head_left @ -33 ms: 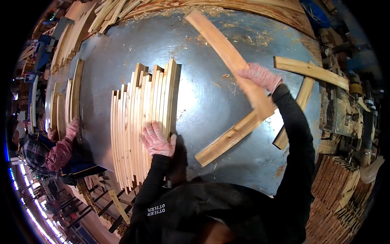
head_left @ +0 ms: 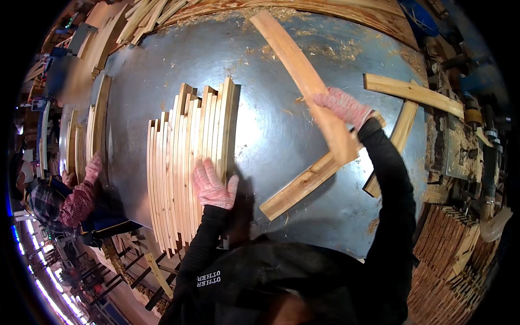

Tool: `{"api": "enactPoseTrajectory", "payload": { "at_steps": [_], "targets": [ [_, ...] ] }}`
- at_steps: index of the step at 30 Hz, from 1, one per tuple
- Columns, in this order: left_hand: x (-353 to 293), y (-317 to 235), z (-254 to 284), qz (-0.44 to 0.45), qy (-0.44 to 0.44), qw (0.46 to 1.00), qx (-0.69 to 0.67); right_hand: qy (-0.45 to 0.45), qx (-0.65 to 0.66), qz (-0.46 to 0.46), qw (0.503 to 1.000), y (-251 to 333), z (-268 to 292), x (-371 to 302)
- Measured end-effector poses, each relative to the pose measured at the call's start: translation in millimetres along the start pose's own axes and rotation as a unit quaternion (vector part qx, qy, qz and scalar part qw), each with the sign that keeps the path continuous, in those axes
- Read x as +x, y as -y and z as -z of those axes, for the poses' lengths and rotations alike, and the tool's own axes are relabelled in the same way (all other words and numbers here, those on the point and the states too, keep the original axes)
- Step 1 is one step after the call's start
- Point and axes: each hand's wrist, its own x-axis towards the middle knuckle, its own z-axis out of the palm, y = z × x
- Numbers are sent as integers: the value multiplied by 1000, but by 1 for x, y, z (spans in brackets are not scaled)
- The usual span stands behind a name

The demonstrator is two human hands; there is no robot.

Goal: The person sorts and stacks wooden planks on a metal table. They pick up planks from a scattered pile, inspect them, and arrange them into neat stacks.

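Observation:
A row of narrow wooden strips point(head_left: 187, 141) stands side by side on the grey metal table, their far ends uneven. My left hand point(head_left: 214, 187), in a pinkish knit glove, lies on the right side of this row with its fingers stretched out. My right hand point(head_left: 344, 107), gloved alike, grips a wide wooden board point(head_left: 295, 62) by its edge. This board is tilted, its far end pointing to the upper left, and its near end covers part of another board point(head_left: 300, 187) lying on the table.
Two more boards overlap at the right, the upper one point(head_left: 414, 95) across the lower point(head_left: 401, 132). Machinery point(head_left: 471, 114) borders the right side. At the left edge another person's gloved hand point(head_left: 93, 168) touches upright boards point(head_left: 101, 119). Shavings point(head_left: 341, 51) litter the far tabletop point(head_left: 216, 49).
The board in my right hand has shifted slightly left and toward the lower edge. My left hand has moved a little to the right on the strips.

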Motion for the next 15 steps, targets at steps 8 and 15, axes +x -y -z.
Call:
{"api": "enactPoseTrajectory", "payload": {
  "at_steps": [8,15],
  "targets": [
    [36,-113,17,290,382,578,-660,-83,70,156,982,18,-111,-26],
    [40,-31,59,330,260,696,-582,-292,-548,10,784,-30,81,-10]
  ]
}}
